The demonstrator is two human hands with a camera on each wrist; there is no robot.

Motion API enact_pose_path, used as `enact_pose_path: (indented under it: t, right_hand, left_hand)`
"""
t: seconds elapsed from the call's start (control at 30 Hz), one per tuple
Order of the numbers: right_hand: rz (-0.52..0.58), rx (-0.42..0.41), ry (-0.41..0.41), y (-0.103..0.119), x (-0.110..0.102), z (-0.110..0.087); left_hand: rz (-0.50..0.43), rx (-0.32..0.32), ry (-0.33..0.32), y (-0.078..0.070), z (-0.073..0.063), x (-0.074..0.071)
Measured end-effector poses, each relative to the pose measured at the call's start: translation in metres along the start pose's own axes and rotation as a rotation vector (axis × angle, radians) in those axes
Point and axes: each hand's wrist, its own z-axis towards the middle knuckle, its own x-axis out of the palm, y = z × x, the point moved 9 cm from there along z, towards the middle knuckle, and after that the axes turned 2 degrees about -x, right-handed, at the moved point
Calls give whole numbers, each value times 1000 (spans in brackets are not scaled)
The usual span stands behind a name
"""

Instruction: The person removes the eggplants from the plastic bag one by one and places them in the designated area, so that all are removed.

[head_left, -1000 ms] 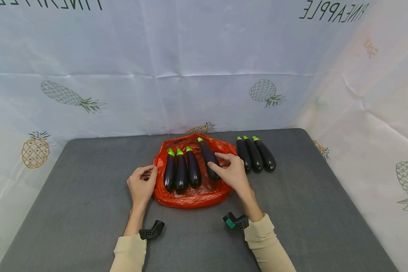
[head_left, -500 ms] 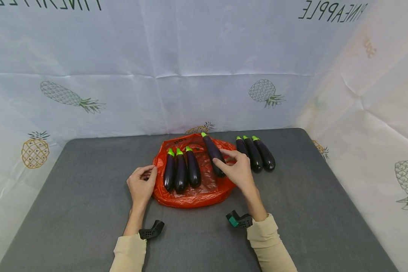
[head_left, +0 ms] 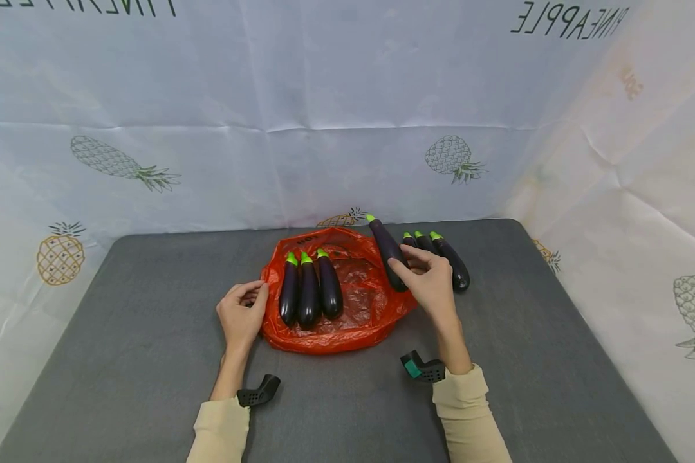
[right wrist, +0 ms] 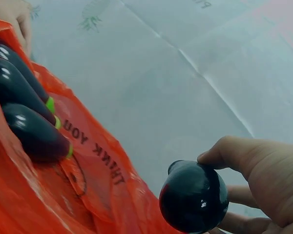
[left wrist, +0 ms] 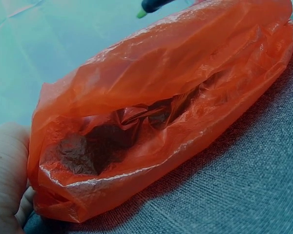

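An orange-red plastic bag (head_left: 330,344) lies spread on the table with its mouth up. Inside it, three dark purple eggplants (head_left: 309,296) with green tops lie side by side on the left. My left hand (head_left: 240,315) pinches the bag's left rim; the left wrist view shows the fingers (left wrist: 10,170) at the plastic. With thumb and fingers my right hand (head_left: 431,283) grips another eggplant (head_left: 387,247) over the bag's right rim, its green top tilted away to the left. In the right wrist view that eggplant's rounded end (right wrist: 193,195) faces the camera.
Three more eggplants (head_left: 453,260) lie on the grey table (head_left: 521,334) just right of the bag, partly hidden behind my right hand. A white pineapple-print cloth (head_left: 347,83) hangs behind the table and along its sides.
My right hand has carried the eggplant rightward and a little away, from over the bag's inside to its right rim. That rim now bulges farther right. My left hand stays put.
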Motion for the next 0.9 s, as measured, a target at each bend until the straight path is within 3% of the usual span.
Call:
enact_pose_path:
  t: [0.17,0.27,0.57,0.9]
  right_hand:
    - [56,18,-37,-4,-13,2]
    - [68,20,-64,-5,-19,3]
    - [70,24,-127,-13,-35,6]
    - [-65,28,-261,-25,-70,5]
  left_hand:
    - [20,2,2,24,2,3]
    - [16,3,10,31,3,3]
    - [-6,-2,26,28,3,2]
    - [-10,-14,30,30,3,3]
